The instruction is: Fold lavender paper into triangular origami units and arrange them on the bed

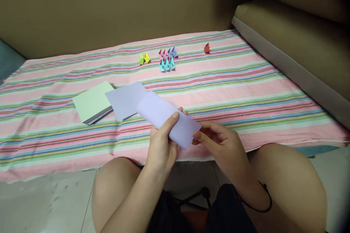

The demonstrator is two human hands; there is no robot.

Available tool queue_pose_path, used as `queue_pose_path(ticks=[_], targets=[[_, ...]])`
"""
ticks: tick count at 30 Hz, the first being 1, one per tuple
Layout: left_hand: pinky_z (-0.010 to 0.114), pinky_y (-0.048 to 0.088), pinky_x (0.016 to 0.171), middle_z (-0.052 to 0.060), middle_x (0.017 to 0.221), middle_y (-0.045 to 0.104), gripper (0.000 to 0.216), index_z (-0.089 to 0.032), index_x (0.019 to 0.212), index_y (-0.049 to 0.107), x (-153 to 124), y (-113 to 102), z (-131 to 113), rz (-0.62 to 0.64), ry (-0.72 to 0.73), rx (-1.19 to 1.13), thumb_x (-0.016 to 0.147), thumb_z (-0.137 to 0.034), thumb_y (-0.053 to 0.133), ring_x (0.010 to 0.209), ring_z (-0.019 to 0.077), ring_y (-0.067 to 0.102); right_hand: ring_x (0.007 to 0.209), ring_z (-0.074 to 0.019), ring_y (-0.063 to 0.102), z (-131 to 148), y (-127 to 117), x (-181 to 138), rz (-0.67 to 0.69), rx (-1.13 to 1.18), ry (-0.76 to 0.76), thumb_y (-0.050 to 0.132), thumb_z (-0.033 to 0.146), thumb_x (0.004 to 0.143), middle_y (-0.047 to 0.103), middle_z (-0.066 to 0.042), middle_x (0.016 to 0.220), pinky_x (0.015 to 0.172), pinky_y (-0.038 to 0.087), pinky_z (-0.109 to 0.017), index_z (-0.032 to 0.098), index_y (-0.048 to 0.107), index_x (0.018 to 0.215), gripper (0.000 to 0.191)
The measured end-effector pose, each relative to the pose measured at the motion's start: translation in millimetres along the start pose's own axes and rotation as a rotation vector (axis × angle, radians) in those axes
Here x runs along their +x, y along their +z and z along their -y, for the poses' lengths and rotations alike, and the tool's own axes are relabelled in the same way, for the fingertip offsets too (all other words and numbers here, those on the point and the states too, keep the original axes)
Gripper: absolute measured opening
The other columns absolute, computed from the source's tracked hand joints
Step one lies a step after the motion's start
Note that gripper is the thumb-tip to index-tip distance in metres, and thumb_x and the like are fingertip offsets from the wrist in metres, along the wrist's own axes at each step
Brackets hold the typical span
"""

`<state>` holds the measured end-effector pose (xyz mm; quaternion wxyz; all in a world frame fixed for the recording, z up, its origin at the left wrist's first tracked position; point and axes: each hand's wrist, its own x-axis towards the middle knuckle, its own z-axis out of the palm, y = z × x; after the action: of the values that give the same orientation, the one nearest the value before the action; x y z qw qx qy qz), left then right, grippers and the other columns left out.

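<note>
A sheet of lilac paper (166, 114), folded into a long rectangle, is held slantwise above the near edge of the cloth. My left hand (162, 140) grips it from below, its thumb pressed on the upper face and fingertips showing past the far edge. At the paper's right end, my right hand (221, 143) pinches the edge near a corner between thumb and fingers; part of those fingers is hidden. Beyond the paper's left end lies a flat lilac sheet (125, 100), partly overlapped in view by the folded one.
A stack of paper (94, 102) with a pale green top sheet lies at left. Farther back stand small folded paper pieces: yellow-green (144, 58), pink (163, 55), purple (172, 52), turquoise (167, 64) and red (207, 48). A striped cloth (246, 102) covers the surface; brown cushions (295, 40) border its right.
</note>
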<state>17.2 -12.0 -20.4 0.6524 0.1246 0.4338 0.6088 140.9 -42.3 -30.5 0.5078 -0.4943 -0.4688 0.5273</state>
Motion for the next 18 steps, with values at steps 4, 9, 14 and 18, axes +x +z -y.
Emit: queue_pose_path(ticks=[4, 9, 14, 18], targets=[[0.022, 0.056, 0.069, 0.008, 0.093, 0.072, 0.026, -0.011, 0.094, 0.067, -0.6, -1.2, -0.1, 0.015, 0.006, 0.01, 0.069, -0.015, 0.076, 0.088, 0.019, 0.069, 0.068, -0.0136, 0.067, 0.0, -0.3, -1.2, -0.002, 0.01, 0.003, 0.071, 0.035, 0.076, 0.071, 0.001, 0.076, 0.064, 0.055, -0.024, 0.022, 0.069, 0.085, 0.016], [0.021, 0.056, 0.07, 0.008, 0.095, 0.072, 0.028, -0.011, 0.096, 0.067, -1.1, -2.6, 0.5, 0.031, 0.013, 0.007, 0.07, -0.016, 0.075, 0.089, 0.0194, 0.069, 0.068, -0.0153, 0.067, 0.9, 0.0, -1.1, -0.01, -0.02, 0.006, 0.07, 0.039, 0.076, 0.071, 0.0, 0.076, 0.063, 0.055, -0.026, 0.022, 0.069, 0.085, 0.02], [0.022, 0.056, 0.073, 0.007, 0.096, 0.073, 0.025, -0.012, 0.093, 0.066, -1.2, -1.9, 0.6, 0.026, 0.013, -0.001, 0.07, -0.015, 0.076, 0.09, 0.0193, 0.07, 0.068, -0.0155, 0.067, 1.0, 0.2, -1.1, -0.009, -0.055, 0.0, 0.069, 0.039, 0.077, 0.071, -0.001, 0.076, 0.063, 0.055, -0.026, 0.021, 0.07, 0.086, 0.02], [0.025, 0.057, 0.077, 0.008, 0.096, 0.073, 0.029, -0.013, 0.096, 0.066, -1.5, -1.9, 0.5, 0.024, 0.022, 0.005, 0.069, -0.015, 0.076, 0.09, 0.021, 0.07, 0.069, -0.015, 0.067, 0.1, 0.0, -1.9, -0.004, -0.023, 0.003, 0.07, 0.036, 0.077, 0.071, 0.0, 0.076, 0.064, 0.055, -0.025, 0.022, 0.07, 0.086, 0.016]])
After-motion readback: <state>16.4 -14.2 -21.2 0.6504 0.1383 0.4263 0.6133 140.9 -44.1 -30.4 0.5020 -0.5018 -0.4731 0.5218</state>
